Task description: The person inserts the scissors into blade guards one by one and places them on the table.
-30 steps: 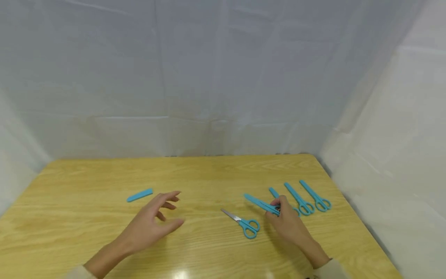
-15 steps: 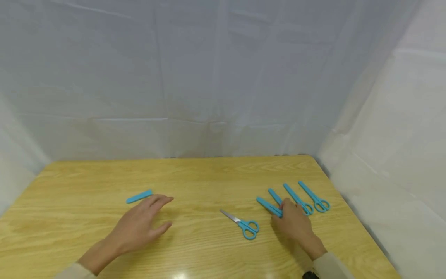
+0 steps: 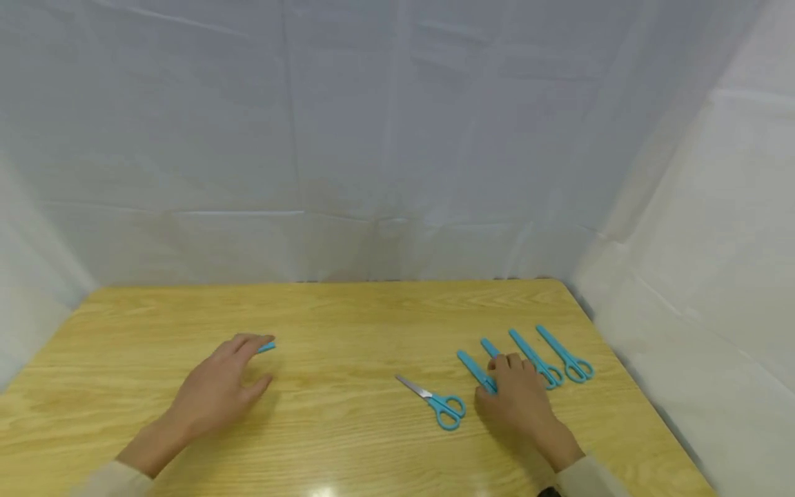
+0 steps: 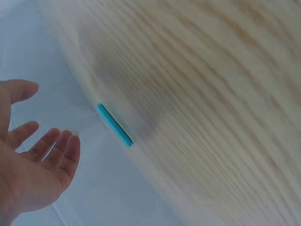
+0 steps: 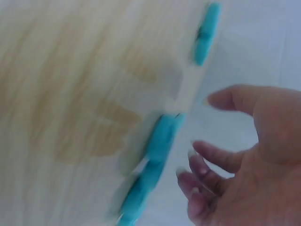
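Note:
My left hand (image 3: pixel 214 386), fingers relaxed and parted, hovers over a blue blade cover (image 3: pixel 267 346). The head view has most of that cover hidden behind the fingers; the left wrist view shows the whole cover (image 4: pixel 114 125) lying apart from the hand. On the right, my right hand (image 3: pixel 515 393) is over the handles of covered scissors (image 3: pixel 477 371). Its thumb and fingers stand apart and hold nothing in the right wrist view. Uncovered scissors (image 3: pixel 437 402) with blue handles lie left of it, metal blades pointing up and left.
More covered blue scissors lie in a slanted row at the right: one pair (image 3: pixel 489 347) partly behind the right hand, then another (image 3: pixel 525 348), then the outermost (image 3: pixel 554 345). The wooden table (image 3: pixel 348 324) ends at a pale sheet (image 3: pixel 373 138) behind.
My right hand has set the covered scissors down at the left end of the row and loosened its fingers. My left hand has moved left, over the blade cover.

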Tool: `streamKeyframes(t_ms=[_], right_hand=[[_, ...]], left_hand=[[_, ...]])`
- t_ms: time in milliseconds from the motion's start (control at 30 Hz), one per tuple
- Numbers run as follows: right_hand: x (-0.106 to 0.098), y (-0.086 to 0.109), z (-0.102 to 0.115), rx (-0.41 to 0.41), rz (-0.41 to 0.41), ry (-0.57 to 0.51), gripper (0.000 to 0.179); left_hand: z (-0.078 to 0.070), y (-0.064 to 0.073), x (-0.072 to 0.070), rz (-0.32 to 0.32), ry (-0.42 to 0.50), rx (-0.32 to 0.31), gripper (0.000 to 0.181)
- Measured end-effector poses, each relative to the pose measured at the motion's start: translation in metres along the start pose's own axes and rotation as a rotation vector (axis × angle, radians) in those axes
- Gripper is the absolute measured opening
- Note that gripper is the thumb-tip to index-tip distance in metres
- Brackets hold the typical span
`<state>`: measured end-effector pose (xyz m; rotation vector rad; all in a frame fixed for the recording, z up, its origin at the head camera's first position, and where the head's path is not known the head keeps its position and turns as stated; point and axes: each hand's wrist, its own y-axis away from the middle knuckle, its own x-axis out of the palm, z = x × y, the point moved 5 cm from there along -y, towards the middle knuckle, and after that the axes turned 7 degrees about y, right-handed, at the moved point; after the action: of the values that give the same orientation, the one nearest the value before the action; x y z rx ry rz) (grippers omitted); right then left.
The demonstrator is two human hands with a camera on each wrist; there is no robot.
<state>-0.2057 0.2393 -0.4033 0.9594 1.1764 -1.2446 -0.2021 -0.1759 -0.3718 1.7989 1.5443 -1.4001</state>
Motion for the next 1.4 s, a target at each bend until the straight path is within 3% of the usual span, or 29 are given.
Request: streamKeyframes(t_ms=[233, 433, 600, 867, 1067, 1400], right_hand=[[0.0, 0.017, 0.038, -0.127, 0.129, -0.174, 0.047], [0.008, 0.022, 0.051, -0.157, 0.163, -0.123, 0.058], [0.013, 0.023, 0.054, -0.151, 0.18, -0.091, 0.059], [0.02, 0.02, 0.058, -0.162, 0.169, -0.131, 0.035], [0.024, 0.014, 0.057, -0.137, 0.2, -0.18, 0.029], [0.027, 0.006, 0.051, -0.085, 0.252, -0.22, 0.029]], left_hand=[[0.029, -0.001, -0.008, 0.009, 0.029, -0.146, 0.054], [0.046, -0.003, 0.0, 0.065, 0.047, -0.2, 0.049], [0.05, -0.005, 0.009, 0.088, 0.04, -0.194, 0.047], [0.053, -0.011, 0.016, 0.106, -0.018, -0.201, 0.039], [0.062, -0.017, 0.014, 0.085, 0.002, -0.151, 0.014], [0.065, -0.024, 0.014, 0.124, -0.045, -0.085, 0.003]])
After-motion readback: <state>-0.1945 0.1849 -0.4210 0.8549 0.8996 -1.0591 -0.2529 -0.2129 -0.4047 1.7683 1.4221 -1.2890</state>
